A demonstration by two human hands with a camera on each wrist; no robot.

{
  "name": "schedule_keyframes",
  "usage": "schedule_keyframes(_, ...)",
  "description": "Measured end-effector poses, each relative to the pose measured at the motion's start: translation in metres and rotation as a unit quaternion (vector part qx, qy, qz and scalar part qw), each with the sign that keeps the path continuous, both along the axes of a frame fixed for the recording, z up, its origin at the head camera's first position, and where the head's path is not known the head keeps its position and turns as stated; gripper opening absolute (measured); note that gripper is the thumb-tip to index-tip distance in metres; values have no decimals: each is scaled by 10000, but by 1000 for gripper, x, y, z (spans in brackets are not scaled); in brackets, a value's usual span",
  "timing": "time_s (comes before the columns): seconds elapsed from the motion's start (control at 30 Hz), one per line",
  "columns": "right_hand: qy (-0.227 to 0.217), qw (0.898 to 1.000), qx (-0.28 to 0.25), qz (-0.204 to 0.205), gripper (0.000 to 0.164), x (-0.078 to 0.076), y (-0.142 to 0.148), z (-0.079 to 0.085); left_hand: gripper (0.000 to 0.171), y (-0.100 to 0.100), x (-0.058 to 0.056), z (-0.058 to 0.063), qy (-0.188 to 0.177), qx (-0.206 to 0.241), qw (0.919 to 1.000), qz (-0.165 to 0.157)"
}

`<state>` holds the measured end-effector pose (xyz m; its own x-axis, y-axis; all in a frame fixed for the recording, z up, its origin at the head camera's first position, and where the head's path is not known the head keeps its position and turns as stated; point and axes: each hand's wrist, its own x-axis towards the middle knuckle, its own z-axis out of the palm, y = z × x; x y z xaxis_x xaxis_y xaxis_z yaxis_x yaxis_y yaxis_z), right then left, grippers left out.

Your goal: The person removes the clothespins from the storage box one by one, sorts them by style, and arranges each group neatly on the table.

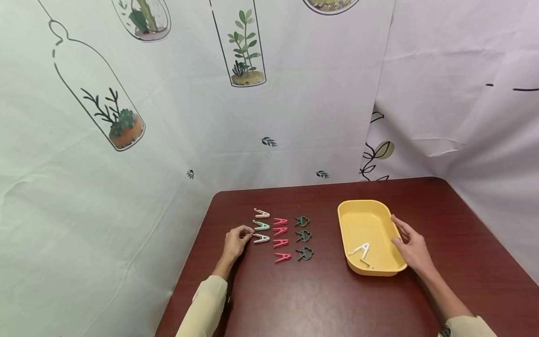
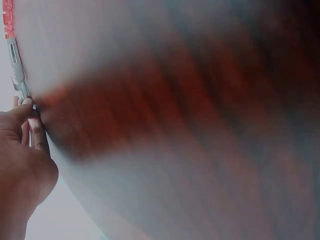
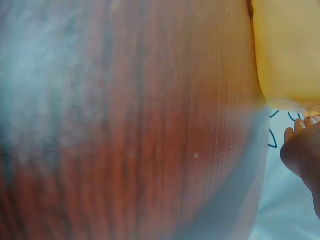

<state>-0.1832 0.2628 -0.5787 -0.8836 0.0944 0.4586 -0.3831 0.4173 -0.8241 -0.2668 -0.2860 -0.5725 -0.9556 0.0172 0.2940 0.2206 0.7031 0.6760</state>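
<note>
On the left of the dark red table, my left hand (image 1: 237, 241) pinches the end of a white clothespin (image 1: 262, 238) lying nearest me in its column. The left wrist view shows thumb and fingertip together at the tip of that grey-looking clothespin (image 2: 15, 60). Beyond it lie a mint green clothespin (image 1: 261, 225) and a cream clothespin (image 1: 262, 214). At the right, my right hand (image 1: 414, 248) holds the side of a yellow tray (image 1: 370, 224), thumb at the rim. Inside the tray lie a white clothespin (image 1: 364, 249) and a pale yellowish clothespin (image 1: 367, 264).
Several pink clothespins (image 1: 280, 243) form a column right of the white one. Beside them stand three dark green round clips (image 1: 304, 235) in a column. A printed cloth (image 1: 316, 117) hangs behind the table (image 1: 294, 299).
</note>
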Motion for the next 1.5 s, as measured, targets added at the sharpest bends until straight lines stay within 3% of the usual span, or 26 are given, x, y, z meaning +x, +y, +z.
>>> schedule_keyframes(0.23, -33, 10000, 34, 13, 58, 0, 1, 2, 17, 1, 2, 2, 121, -96, 9996, 246)
schedule_keyframes(0.4, -114, 9999, 40, 8, 59, 0, 1, 5, 21, 5, 2, 7, 545, 73, 9954, 782)
schedule_keyframes(0.57, -65, 10000, -19, 20, 59, -1, 1, 4, 31, 23, -2, 24, 947, 874, 9816, 1412)
schedule_keyframes(0.73, -82, 10000, -11, -1, 59, -1, 2, 3, 48, 54, -6, 44, 995, 1736, 9655, 1664)
schedule_keyframes(0.87, -112, 9999, -17, 1, 59, -1, 1, 4, 59, 85, -4, 57, 852, 2344, 9558, 1555)
schedule_keyframes(1.1, -120, 9999, -55, 24, 59, 1, 0, 4, 67, 145, 5, 71, 623, 3172, 9414, 964)
schedule_keyframes(1.3, -47, 9999, -124, 79, 59, 2, -1, 3, 76, 198, 13, 78, 269, 3603, 9304, 620)
schedule_keyframes(1.5, -70, 9999, -114, 79, 59, 1, -1, 3, 83, 245, 31, 80, 35, 3845, 9221, 447)
